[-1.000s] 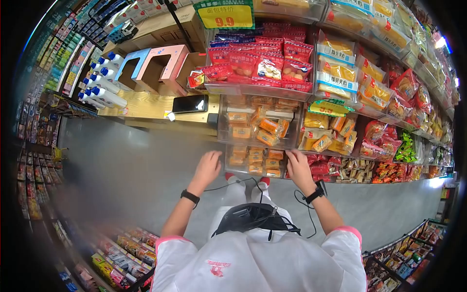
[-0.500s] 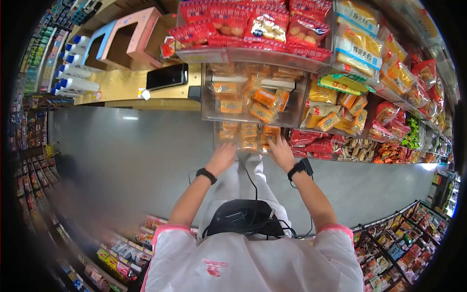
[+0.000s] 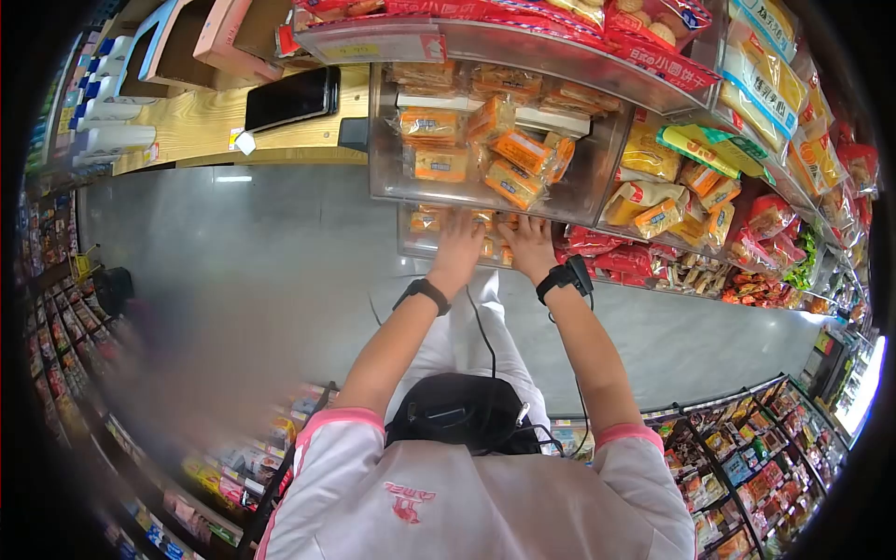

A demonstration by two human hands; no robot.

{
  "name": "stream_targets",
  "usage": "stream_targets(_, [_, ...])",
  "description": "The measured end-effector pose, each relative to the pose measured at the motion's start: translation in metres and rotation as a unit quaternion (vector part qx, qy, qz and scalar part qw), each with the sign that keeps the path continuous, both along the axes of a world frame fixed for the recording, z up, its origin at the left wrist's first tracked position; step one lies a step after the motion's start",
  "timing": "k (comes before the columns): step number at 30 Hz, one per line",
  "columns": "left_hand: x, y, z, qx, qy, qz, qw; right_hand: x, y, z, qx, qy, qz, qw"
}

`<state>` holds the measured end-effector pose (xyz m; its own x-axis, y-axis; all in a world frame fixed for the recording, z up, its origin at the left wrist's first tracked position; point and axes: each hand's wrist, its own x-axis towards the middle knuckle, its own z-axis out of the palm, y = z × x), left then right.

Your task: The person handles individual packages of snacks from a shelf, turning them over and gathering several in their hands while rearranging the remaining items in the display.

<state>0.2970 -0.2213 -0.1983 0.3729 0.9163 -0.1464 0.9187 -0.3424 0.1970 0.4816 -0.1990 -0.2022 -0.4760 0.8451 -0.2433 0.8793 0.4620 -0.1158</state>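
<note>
My left hand reaches into the lower clear bin, its fingers stretched out over small orange-wrapped snack packs. To its right, my right hand lies over the same bin with its fingers spread. Both hands seem to touch the packs, but the fingertips partly hide the contact. I see nothing gripped in either hand. Directly above them, a larger clear bin holds loose packs of the same kind, some in rows and some heaped. Each wrist wears a black band.
Red cookie bags fill the upper bin. More bagged snacks stand to the right. A black phone lies on the wooden shelf at left, near cardboard display boxes. Behind me are stocked racks.
My left hand has moved right and farther into the lower bin, closer to my right hand. The fingers of my right hand have spread out. The view has shifted, so the bins appear larger.
</note>
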Motion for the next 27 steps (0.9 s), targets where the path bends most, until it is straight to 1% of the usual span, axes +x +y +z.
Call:
stream_targets(3, [0.007, 0.005, -0.009, 0.001, 0.015, 0.01, 1.0, 0.001, 0.001, -0.01, 0.023, -0.028, 0.02, 0.999])
stream_targets(6, [0.011, 0.012, -0.007, -0.059, 0.016, 0.03, 0.998, 0.007, 0.004, -0.01, 0.004, -0.033, 0.044, 0.998])
stream_targets(9, [0.012, 0.019, 0.001, -0.065, 0.002, 0.045, 0.997, 0.002, 0.005, -0.005, -0.062, -0.045, 0.03, 0.997])
stream_targets(12, [0.01, 0.016, -0.01, 0.002, -0.001, 0.033, 0.999, 0.005, 0.01, 0.013, -0.08, -0.02, 0.042, 0.996])
stream_targets(15, [0.008, 0.017, -0.016, 0.008, 0.025, 0.041, 0.999, 0.009, 0.012, 0.017, -0.082, 0.02, 0.041, 0.996])
stream_targets(18, [0.008, 0.02, -0.015, -0.037, 0.003, 0.064, 0.997, 0.007, 0.013, 0.018, -0.091, 0.008, 0.039, 0.995])
stream_targets(21, [0.01, 0.015, -0.023, 0.004, -0.007, 0.083, 0.997, 0.003, 0.012, 0.01, -0.095, 0.016, 0.018, 0.995])
stream_targets(24, [0.01, 0.015, -0.026, -0.039, 0.054, 0.059, 0.996, -0.003, 0.012, 0.009, -0.073, -0.007, 0.01, 0.997])
stream_targets(27, [0.006, 0.021, -0.028, -0.154, 0.059, 0.034, 0.986, -0.006, 0.003, -0.01, 0.014, -0.04, 0.011, 0.999])
